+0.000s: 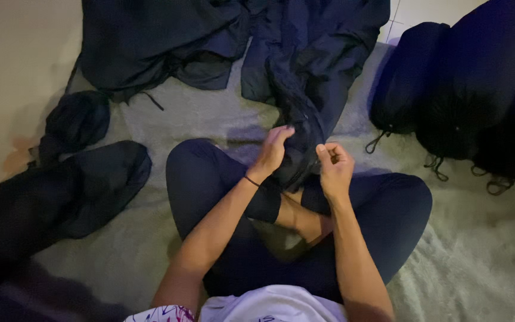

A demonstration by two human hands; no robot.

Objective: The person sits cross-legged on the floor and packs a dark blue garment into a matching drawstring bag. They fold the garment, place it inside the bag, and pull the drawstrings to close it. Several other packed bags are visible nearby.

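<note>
I sit cross-legged on a pale fuzzy rug [198,113]. A dark navy jacket [311,53] lies stretched out in front of my knees. My left hand [273,149] grips the jacket's near edge by the zipper line. My right hand [334,168] pinches the fabric edge just beside it, fingers closed on the cloth. A thin black band circles my left wrist.
Three dark stuffed sacks with drawstrings [466,83] lie side by side at the right. Another dark garment [150,42] is spread at the top left. A small dark pouch [75,122] and a larger dark bundle [61,197] lie at the left.
</note>
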